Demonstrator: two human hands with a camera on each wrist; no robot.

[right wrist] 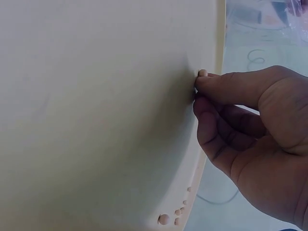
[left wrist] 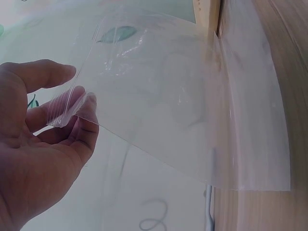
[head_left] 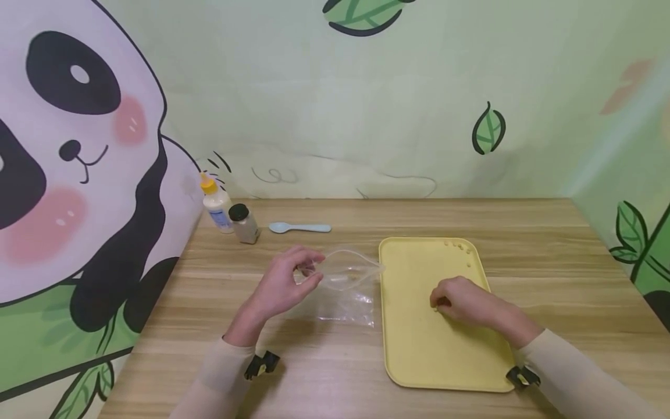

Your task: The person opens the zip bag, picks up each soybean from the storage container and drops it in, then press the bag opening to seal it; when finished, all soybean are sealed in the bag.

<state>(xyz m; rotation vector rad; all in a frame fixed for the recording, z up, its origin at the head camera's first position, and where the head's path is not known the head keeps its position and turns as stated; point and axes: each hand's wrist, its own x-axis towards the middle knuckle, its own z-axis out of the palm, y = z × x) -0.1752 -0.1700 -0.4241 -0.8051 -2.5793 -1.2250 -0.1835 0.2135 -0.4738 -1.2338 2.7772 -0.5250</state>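
My left hand (head_left: 285,279) grips a clear zip bag (head_left: 348,299) by the left end of its mouth. The bag's mouth gapes, and its right corner reaches the tray's edge. In the left wrist view, curled fingers (left wrist: 86,137) hold the zip strip while the thumb stands apart from it. Over the yellow tray (head_left: 413,355), my right hand (head_left: 463,299) has its fingertips down near the surface. A small tan ball (right wrist: 203,73) shows at the thumb tip, pinched there; the index fingertip is mostly hidden.
Several more small tan balls (right wrist: 163,219) lie in the tray's far right corner. Behind the bag are a light blue spoon (head_left: 300,228), a black-capped jar (head_left: 244,224) and a yellow-topped bottle (head_left: 217,206). A painted wall (head_left: 314,116) rises at the table's back edge.
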